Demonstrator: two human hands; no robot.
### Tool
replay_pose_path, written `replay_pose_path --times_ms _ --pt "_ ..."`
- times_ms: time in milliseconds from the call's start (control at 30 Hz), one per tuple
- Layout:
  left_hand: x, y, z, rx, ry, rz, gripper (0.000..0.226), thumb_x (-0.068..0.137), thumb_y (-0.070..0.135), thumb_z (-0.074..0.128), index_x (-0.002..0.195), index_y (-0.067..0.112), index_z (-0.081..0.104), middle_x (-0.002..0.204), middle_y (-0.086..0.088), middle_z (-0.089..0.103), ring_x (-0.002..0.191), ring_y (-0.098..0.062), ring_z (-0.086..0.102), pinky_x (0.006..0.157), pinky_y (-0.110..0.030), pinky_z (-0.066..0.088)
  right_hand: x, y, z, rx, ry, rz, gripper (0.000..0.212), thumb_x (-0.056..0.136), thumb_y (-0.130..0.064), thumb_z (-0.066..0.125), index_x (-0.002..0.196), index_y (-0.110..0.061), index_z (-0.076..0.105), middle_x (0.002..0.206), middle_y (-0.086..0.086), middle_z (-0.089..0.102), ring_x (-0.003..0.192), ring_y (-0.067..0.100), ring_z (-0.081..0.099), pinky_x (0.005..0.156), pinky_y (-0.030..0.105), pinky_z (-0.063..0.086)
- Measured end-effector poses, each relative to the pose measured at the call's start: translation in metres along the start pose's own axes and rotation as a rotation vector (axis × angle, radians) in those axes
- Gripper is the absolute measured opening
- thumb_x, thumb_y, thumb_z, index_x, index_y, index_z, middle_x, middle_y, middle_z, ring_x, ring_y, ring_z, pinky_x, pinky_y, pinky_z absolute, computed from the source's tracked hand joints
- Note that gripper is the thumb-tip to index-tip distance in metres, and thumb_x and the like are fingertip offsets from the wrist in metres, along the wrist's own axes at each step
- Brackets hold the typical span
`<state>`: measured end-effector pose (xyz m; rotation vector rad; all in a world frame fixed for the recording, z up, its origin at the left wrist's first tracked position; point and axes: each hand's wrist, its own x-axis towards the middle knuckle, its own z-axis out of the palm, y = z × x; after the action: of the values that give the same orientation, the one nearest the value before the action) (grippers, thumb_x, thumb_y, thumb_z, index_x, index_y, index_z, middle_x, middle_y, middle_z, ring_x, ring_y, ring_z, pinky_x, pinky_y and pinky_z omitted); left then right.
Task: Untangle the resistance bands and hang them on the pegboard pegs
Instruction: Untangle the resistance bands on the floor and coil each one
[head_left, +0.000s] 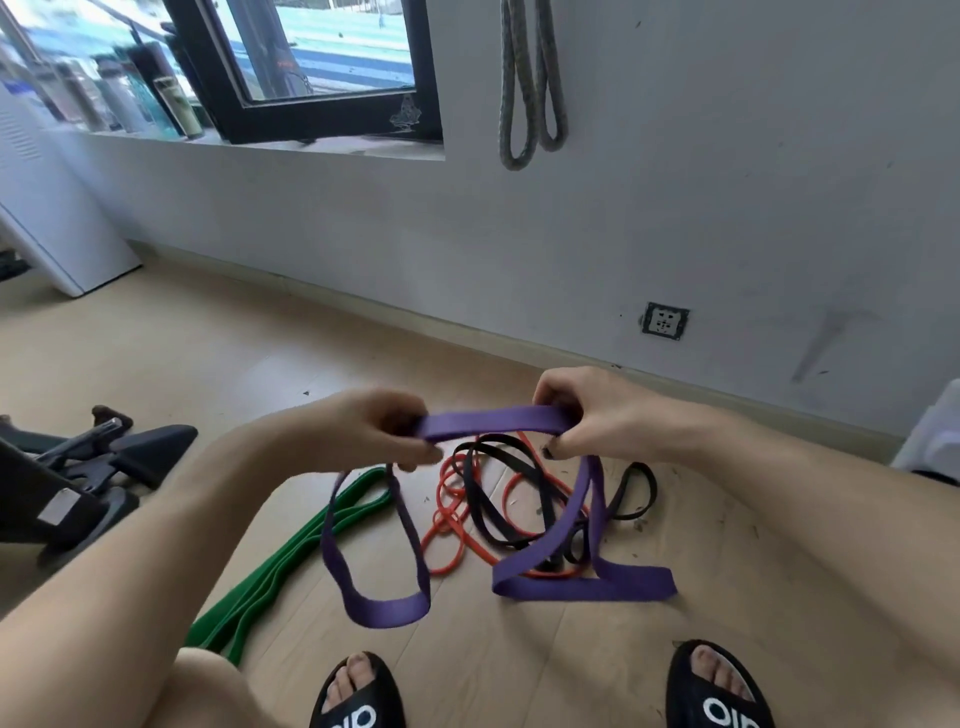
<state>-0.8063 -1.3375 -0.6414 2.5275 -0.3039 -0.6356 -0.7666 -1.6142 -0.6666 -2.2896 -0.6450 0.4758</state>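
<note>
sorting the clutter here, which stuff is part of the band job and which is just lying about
Job: purple band held by left hand and right hand; red band; black band; green band; grey band on wall.
Lying about: bottles; wall socket; black equipment.

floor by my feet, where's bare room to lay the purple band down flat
Bare floor lies right of the black band, toward the wall, and between the sandals. Crowded: red band and black band tangled in the middle, green band to the left.

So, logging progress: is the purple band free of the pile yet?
Cannot tell: both hands hold the purple band up, but its loops hang over the red band.
</note>
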Motion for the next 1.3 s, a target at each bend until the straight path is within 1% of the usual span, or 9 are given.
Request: replay_pose_path --times_ms 200,300,400,533,667,867,1033,1167,1300 --pt "0.003 0.001 0.020 -0.068 -0.129 -0.024 0.059 0.075 0.046 0.084 0.123 0.046 0.051 0.120 0.022 0.069 0.120 -0.005 0.060 0.101 -0.035 0.046 -0.004 -0.033 0.004 0.158 0.089 -0.130 0.033 0.074 -0.005 0.078 0.099 -0.022 0.066 0.087 0.000 0.073 0.070 0.005 0.063 0.063 0.021 0.050" --pt "0.007 0.022 0.028 -0.127 0.063 0.176 0.062 0.081 0.029 0.086 0.134 0.033 0.053 0.124 0.014 0.068 0.120 -0.005 0.059 0.102 -0.028 0.047 -0.004 -0.042 0.001 0.240 0.115 -0.152 0.037 0.074 -0.001 0.079 0.102 -0.021 0.065 0.094 0.002 0.073 0.081 0.015 0.070 0.068 0.026 0.056" --pt "0.010 0.033 0.026 -0.143 0.220 0.277 0.039 0.085 0.021 0.082 0.118 0.029 0.064 0.111 0.007 0.072 0.108 -0.017 0.065 0.096 -0.038 0.052 -0.003 -0.044 -0.001 0.290 0.123 -0.160 0.039 0.071 0.002 0.077 0.101 -0.019 0.064 0.095 0.008 0.073 0.079 0.019 0.069 0.068 0.033 0.054" --pt "0.010 0.031 0.016 -0.272 0.286 0.332 0.041 0.085 0.006 0.080 0.077 0.040 0.058 0.074 0.011 0.062 0.069 -0.008 0.058 0.070 -0.021 0.050 -0.002 -0.034 -0.006 0.236 0.118 -0.138 0.041 0.067 -0.002 0.076 0.100 -0.023 0.063 0.089 0.002 0.073 0.069 0.010 0.063 0.063 0.024 0.048" --pt "0.006 0.035 0.008 -0.172 0.246 0.311 0.018 0.087 0.019 0.079 0.082 0.022 0.061 0.065 0.006 0.054 0.058 -0.005 0.049 0.056 -0.017 0.041 -0.003 -0.012 -0.009 0.037 -0.042 -0.011 0.031 0.075 -0.011 0.079 0.099 -0.023 0.065 0.083 -0.004 0.068 0.068 0.007 0.062 0.064 0.024 0.048" --pt "0.006 0.022 0.004 -0.094 0.224 0.207 0.016 0.088 0.025 0.078 0.087 0.026 0.062 0.076 0.005 0.066 0.069 -0.012 0.066 0.070 -0.032 0.055 0.002 -0.005 -0.006 0.022 -0.054 0.033 0.028 0.075 -0.016 0.081 0.096 -0.023 0.063 0.082 -0.002 0.064 0.069 0.010 0.061 0.065 0.027 0.049" --pt "0.012 0.004 0.016 -0.041 -0.056 0.011 0.023 0.075 0.036 0.081 0.090 0.034 0.063 0.089 0.008 0.070 0.091 -0.022 0.070 0.092 -0.053 0.055 0.002 -0.029 -0.003 0.121 0.091 -0.076 0.029 0.072 -0.009 0.078 0.090 -0.026 0.064 0.078 -0.005 0.066 0.059 0.003 0.056 0.054 0.018 0.045" --pt "0.013 0.018 0.024 -0.252 0.013 0.163 0.047 0.081 0.017 0.085 0.120 0.024 0.061 0.104 0.009 0.071 0.100 -0.009 0.069 0.093 -0.028 0.056 0.001 -0.041 0.001 0.181 0.205 -0.132 0.030 0.070 -0.008 0.079 0.090 -0.025 0.065 0.079 -0.002 0.069 0.063 0.008 0.058 0.058 0.031 0.050" --pt "0.015 0.028 0.023 -0.363 0.143 0.252 0.024 0.088 -0.003 0.073 0.094 0.016 0.059 0.075 0.015 0.064 0.072 -0.001 0.059 0.073 -0.015 0.050 0.003 -0.044 0.000 0.241 0.223 -0.161 0.034 0.071 -0.004 0.079 0.098 -0.020 0.065 0.085 0.002 0.073 0.067 0.010 0.059 0.062 0.025 0.047"
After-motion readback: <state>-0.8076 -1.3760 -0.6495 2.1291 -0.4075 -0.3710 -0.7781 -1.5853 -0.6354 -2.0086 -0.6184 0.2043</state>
